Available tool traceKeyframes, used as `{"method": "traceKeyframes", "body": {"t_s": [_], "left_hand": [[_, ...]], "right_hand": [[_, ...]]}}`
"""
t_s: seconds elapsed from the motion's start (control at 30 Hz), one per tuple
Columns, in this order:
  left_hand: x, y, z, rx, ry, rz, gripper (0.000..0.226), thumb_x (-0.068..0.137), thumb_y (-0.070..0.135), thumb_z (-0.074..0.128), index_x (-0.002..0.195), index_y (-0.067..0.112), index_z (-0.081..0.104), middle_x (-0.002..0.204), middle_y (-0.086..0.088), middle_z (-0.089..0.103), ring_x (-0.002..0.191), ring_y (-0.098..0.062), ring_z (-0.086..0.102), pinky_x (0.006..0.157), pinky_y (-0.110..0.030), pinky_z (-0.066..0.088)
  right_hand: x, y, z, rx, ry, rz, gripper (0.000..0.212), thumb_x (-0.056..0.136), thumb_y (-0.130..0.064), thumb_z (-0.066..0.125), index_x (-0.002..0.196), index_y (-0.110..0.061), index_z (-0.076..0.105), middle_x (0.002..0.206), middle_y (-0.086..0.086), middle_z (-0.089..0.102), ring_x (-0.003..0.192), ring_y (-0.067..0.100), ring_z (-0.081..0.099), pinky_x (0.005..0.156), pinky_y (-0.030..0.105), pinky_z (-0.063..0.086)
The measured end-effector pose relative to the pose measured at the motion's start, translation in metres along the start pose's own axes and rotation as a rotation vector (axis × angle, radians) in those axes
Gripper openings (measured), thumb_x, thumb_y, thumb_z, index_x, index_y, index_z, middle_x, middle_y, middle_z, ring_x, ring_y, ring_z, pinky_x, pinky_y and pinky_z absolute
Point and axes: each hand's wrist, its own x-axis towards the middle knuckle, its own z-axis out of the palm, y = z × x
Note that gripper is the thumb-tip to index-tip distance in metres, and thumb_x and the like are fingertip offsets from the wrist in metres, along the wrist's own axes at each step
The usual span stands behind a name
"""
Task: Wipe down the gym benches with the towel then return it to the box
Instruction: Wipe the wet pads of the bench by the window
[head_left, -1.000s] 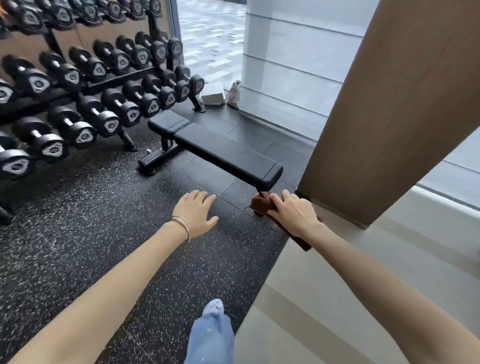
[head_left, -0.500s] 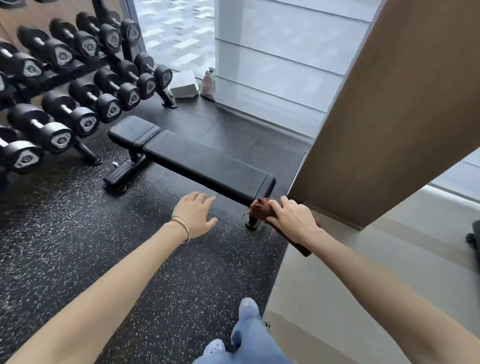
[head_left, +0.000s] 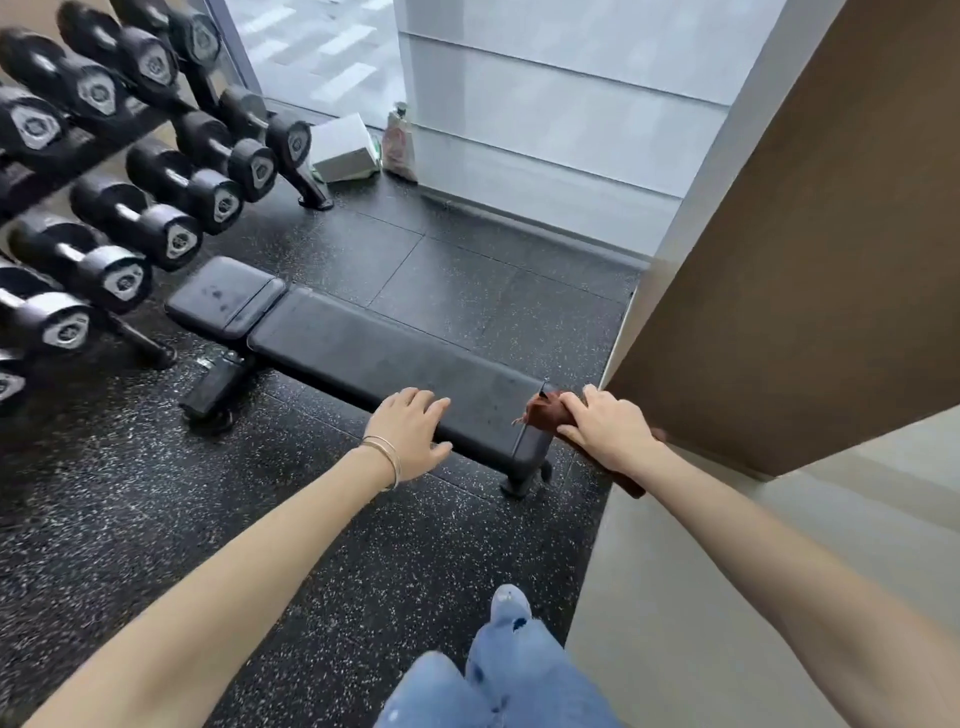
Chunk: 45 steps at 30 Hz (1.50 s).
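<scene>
A black padded gym bench (head_left: 363, 353) lies flat across the dark speckled floor, its near end toward me. My right hand (head_left: 608, 431) grips a reddish-brown towel (head_left: 545, 415) just off the bench's near right corner; part of the towel hangs below my wrist. My left hand (head_left: 410, 431), bangles on the wrist, hovers with fingers spread over the near edge of the bench pad and holds nothing. A white box (head_left: 343, 148) sits on the floor by the window, beyond the bench.
A rack of black dumbbells (head_left: 104, 208) fills the left side, close to the bench's far end. A brown wall panel (head_left: 810, 260) rises on the right. A small pouch (head_left: 399, 143) leans by the box. My jeans and shoe (head_left: 511, 613) show below.
I have stepped closer to the bench. Both hands now reach its near end, the left over the pad, the right with the towel at the corner.
</scene>
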Motion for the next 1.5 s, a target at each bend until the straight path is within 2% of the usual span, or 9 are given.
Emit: {"method": "traceKeyframes", "body": {"t_s": [0.37,0.6,0.87,1.1,1.2,1.33,1.5], "left_hand": [[0.158,-0.040,0.067,-0.025,-0.218,0.163,0.070,0.089,0.052,0.042,0.147,0.016,0.024,0.146,-0.007,0.036,0.135,-0.027,0.030,0.113,-0.038,0.026],[0.268,-0.079,0.118,-0.058,-0.297,0.279,0.070,0.089,0.050,0.044,0.146,0.015,0.025,0.147,-0.009,0.033,0.136,-0.028,0.029,0.113,-0.039,0.027],[0.377,-0.094,0.215,-0.069,-0.341,0.267,0.072,0.092,0.046,0.044,0.148,0.010,0.017,0.155,-0.015,0.020,0.143,-0.031,0.018,0.118,-0.042,0.018],[0.444,-0.105,0.293,-0.080,-0.295,0.220,0.081,0.087,0.048,0.051,0.148,0.009,0.016,0.155,-0.017,0.016,0.144,-0.033,0.013,0.118,-0.044,0.014],[0.465,-0.108,0.311,-0.082,-0.272,0.230,0.083,0.086,0.050,0.053,0.148,0.007,0.018,0.154,-0.018,0.019,0.143,-0.034,0.015,0.118,-0.045,0.014],[0.475,-0.107,0.323,-0.091,-0.248,0.241,0.084,0.084,0.052,0.053,0.146,0.007,0.021,0.152,-0.018,0.023,0.142,-0.033,0.018,0.118,-0.045,0.015],[0.473,-0.106,0.324,-0.103,-0.240,0.247,0.086,0.084,0.052,0.055,0.148,0.007,0.019,0.154,-0.018,0.020,0.143,-0.034,0.015,0.119,-0.045,0.013]], "right_hand": [[0.116,0.024,0.060,0.080,-0.186,0.144,0.045,0.094,-0.049,0.045,0.122,-0.014,0.044,0.116,0.010,0.049,0.106,0.029,0.053,0.080,0.039,0.046],[0.205,0.000,0.112,0.230,-0.248,0.396,0.042,0.094,-0.043,0.049,0.125,-0.016,0.043,0.116,0.012,0.047,0.106,0.030,0.050,0.084,0.042,0.045],[0.277,-0.009,0.228,0.335,-0.225,0.654,0.040,0.092,-0.037,0.054,0.126,-0.019,0.045,0.111,0.013,0.046,0.104,0.032,0.045,0.087,0.047,0.040],[0.363,0.040,0.309,0.370,0.007,0.820,0.034,0.091,-0.035,0.056,0.123,-0.029,0.050,0.116,0.010,0.046,0.109,0.032,0.041,0.087,0.044,0.032],[0.398,0.041,0.334,0.398,0.022,0.827,0.035,0.090,-0.038,0.056,0.124,-0.033,0.049,0.121,0.007,0.046,0.113,0.029,0.040,0.090,0.044,0.031],[0.390,0.004,0.356,0.381,0.083,0.859,0.036,0.089,-0.036,0.055,0.124,-0.032,0.051,0.119,0.008,0.050,0.109,0.031,0.045,0.085,0.043,0.033],[0.298,-0.069,0.357,0.367,0.023,0.707,0.036,0.083,-0.021,0.065,0.119,-0.026,0.059,0.100,0.011,0.056,0.090,0.034,0.053,0.073,0.042,0.038]]}}
